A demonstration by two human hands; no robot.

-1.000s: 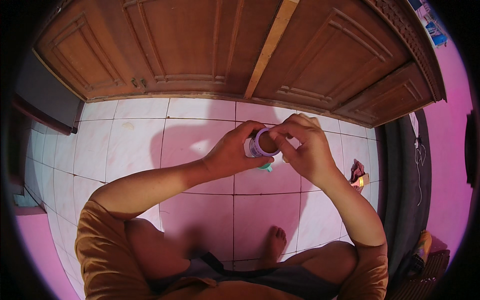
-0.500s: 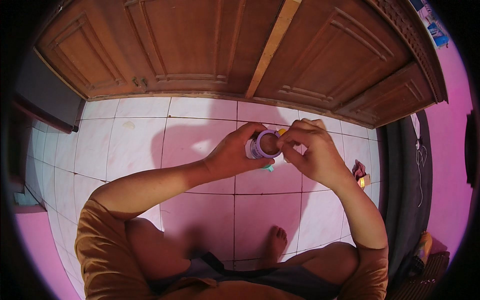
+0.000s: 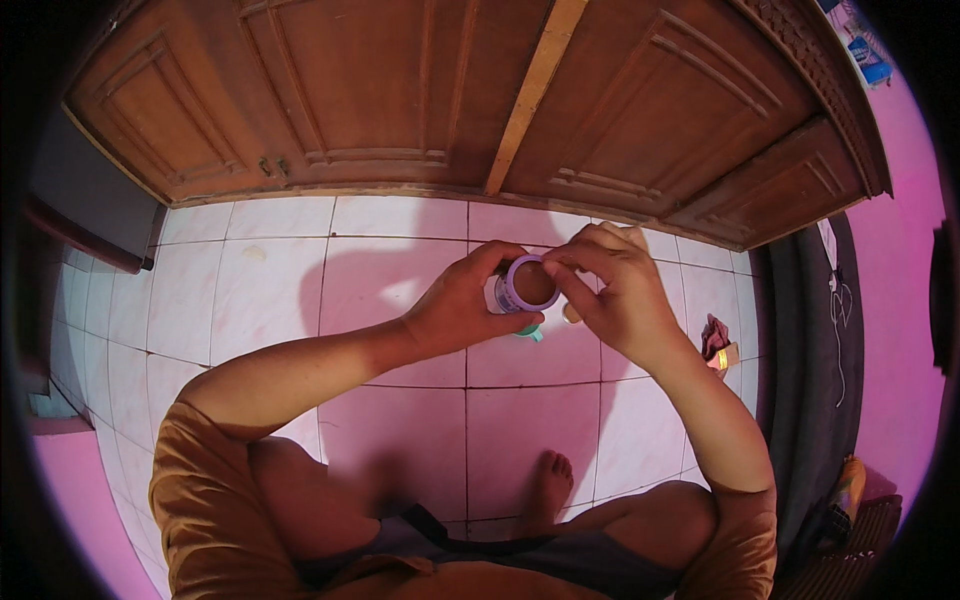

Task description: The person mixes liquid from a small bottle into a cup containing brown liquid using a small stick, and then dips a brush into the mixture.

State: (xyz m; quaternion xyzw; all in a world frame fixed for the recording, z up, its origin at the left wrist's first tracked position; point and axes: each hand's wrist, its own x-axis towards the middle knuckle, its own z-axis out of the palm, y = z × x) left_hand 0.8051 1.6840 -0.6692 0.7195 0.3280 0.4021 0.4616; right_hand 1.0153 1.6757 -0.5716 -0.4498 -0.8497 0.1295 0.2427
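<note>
My left hand (image 3: 455, 300) is wrapped round a small cup-like container (image 3: 503, 296) with a purple rim and pale printed side. Its round mouth faces up, showing a brown inside. At the right side of that rim, the thumb and fingers of my right hand (image 3: 615, 290) are pinched together. Whatever they hold, if anything, is hidden. Just below the container a teal piece (image 3: 532, 332) shows, partly covered by my left hand. A small round tan thing (image 3: 572, 313) peeks out beside my right thumb.
Beyond my hands stands a wooden cabinet (image 3: 370, 90) on the white tiled floor (image 3: 270, 290). A dark red cloth-like thing and a tan piece (image 3: 727, 357) lie right of my right forearm. A dark cushion-like edge (image 3: 810, 330) with a white cable runs along the right. My bare foot (image 3: 552, 485) is below.
My right fingers have shifted slightly up and left along the rim. A yellow bit beside them no longer shows, and the round tan thing has come into sight. My left hand keeps its grip.
</note>
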